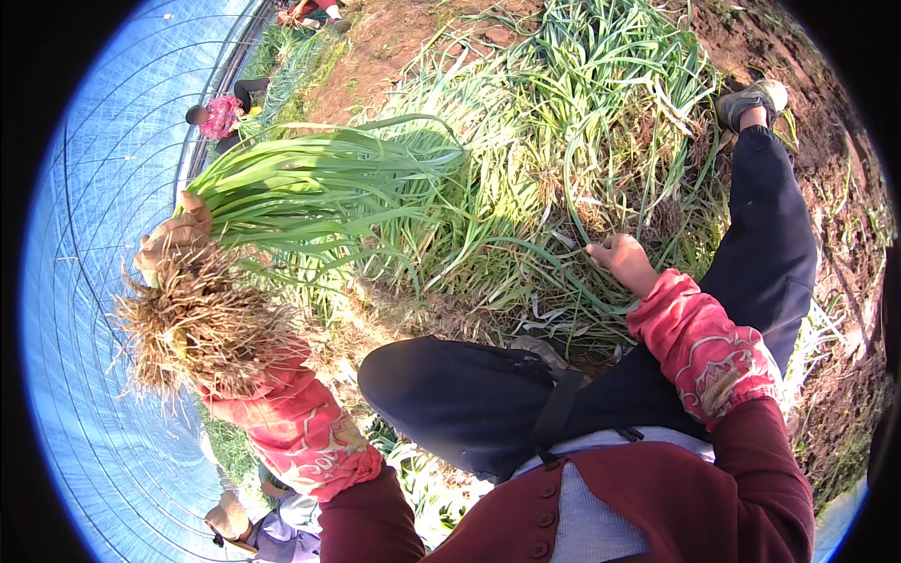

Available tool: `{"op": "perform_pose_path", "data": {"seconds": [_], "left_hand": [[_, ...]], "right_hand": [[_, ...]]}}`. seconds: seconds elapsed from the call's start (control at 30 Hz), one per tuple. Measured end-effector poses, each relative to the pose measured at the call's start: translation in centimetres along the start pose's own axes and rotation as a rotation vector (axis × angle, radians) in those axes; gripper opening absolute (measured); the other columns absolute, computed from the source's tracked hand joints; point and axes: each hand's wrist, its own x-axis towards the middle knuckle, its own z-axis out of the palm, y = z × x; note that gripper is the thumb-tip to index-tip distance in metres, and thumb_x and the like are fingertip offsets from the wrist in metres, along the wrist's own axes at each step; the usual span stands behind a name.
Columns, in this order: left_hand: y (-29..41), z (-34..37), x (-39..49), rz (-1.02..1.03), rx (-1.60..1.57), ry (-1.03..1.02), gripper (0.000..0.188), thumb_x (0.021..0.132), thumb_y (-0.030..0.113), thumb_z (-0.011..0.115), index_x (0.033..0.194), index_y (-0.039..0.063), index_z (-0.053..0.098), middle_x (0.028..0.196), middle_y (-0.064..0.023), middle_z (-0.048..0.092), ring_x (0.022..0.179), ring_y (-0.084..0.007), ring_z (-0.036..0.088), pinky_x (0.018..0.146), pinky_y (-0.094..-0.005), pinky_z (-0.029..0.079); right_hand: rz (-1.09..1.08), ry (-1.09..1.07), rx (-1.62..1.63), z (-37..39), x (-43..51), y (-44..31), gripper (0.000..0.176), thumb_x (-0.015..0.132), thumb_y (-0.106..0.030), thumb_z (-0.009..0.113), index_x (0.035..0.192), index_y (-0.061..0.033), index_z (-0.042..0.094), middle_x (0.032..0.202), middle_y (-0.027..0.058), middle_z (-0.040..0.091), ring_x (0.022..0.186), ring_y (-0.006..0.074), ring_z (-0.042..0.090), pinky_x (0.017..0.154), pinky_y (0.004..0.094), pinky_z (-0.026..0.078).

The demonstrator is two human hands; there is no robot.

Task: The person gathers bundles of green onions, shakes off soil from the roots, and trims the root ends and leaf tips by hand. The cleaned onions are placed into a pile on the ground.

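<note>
At the left, my left hand (pixel 176 236) is closed around a thick bunch of long flat-leaved green plants (pixel 303 172), raised off the ground. Their dry, brown, fibrous roots (pixel 204 320) hang below the hand over my red patterned sleeve cover. My right hand (pixel 623 260) is low over the heap of cut or pulled leaves, right of the middle, its thumb and fingers drawn together near a long leaf blade (pixel 545 260); whether it pinches the leaf I cannot tell. A large pile of the same green plants (pixel 598 84) lies ahead.
My bent legs in dark trousers (pixel 450 394) frame the near ground, with a shoe (pixel 753 102) at the right. Other people (pixel 222 116) work at the upper left, and one in a hat (pixel 229 517) is at the lower left. Blue sheeting on curved hoops (pixel 91 211) rises at the left.
</note>
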Motion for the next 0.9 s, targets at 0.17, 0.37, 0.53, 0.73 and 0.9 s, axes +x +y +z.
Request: {"op": "perform_pose_path", "data": {"seconds": [0.17, 0.37, 0.53, 0.73, 0.9], "left_hand": [[-2.1, 4.5, 0.9, 0.005, 0.043, -0.057, 0.047, 0.09, 0.014, 0.051, 0.124, -0.008, 0.027, 0.072, -0.003, 0.055, 0.062, -0.0117, 0.058, 0.058, -0.0244, 0.052], [-3.6, 6.6, 0.0, 0.023, 0.074, -0.058, 0.049, 0.09, 0.016, 0.052, 0.124, -0.008, 0.027, 0.071, -0.0035, 0.056, 0.061, -0.0119, 0.06, 0.058, -0.0234, 0.052], [-6.1, 5.0, -1.1, 0.121, 0.158, -0.091, 0.051, 0.092, 0.017, 0.049, 0.127, -0.008, 0.022, 0.066, -0.0079, 0.057, 0.057, -0.0149, 0.062, 0.053, -0.0248, 0.056], [-14.6, -0.5, -10.1, -0.261, 0.451, 0.259, 0.04, 0.084, 0.014, 0.058, 0.111, -0.007, 0.037, 0.059, -0.0152, 0.054, 0.048, -0.0268, 0.059, 0.049, -0.0409, 0.054], [-18.3, -2.7, -20.6, -0.924, 0.823, 0.686, 0.033, 0.071, 0.009, 0.076, 0.097, 0.001, 0.058, 0.078, -0.0064, 0.062, 0.071, -0.0162, 0.059, 0.065, -0.0286, 0.047]], "right_hand": [[-0.348, 0.304, 0.04, 0.9, 1.0, 2.9, 0.025, 0.078, -0.021, 0.061, 0.077, 0.0038, 0.059, 0.062, 0.0169, 0.059, 0.055, 0.0313, 0.056, 0.061, 0.0379, 0.046], [0.026, 0.065, 0.352, -0.2, 0.5, -0.1, 0.022, 0.081, -0.019, 0.062, 0.076, 0.0022, 0.06, 0.057, 0.0077, 0.056, 0.05, 0.014, 0.051, 0.053, 0.031, 0.043], [0.025, 0.106, 0.469, -0.5, 2.3, 2.8, 0.024, 0.083, -0.022, 0.062, 0.076, 0.0007, 0.061, 0.055, 0.0036, 0.055, 0.047, 0.0101, 0.049, 0.046, 0.0263, 0.039], [0.091, 0.31, 0.601, -3.1, 3.1, 3.9, 0.016, 0.08, -0.014, 0.061, 0.079, 0.0012, 0.061, 0.059, 0.0043, 0.059, 0.048, 0.0116, 0.052, 0.047, 0.0257, 0.041], [0.142, 0.408, 0.704, -5.1, 4.1, 4.2, 0.021, 0.075, -0.009, 0.068, 0.091, 0.0007, 0.059, 0.065, 0.0021, 0.057, 0.049, 0.009, 0.049, 0.045, 0.0233, 0.039]]}}
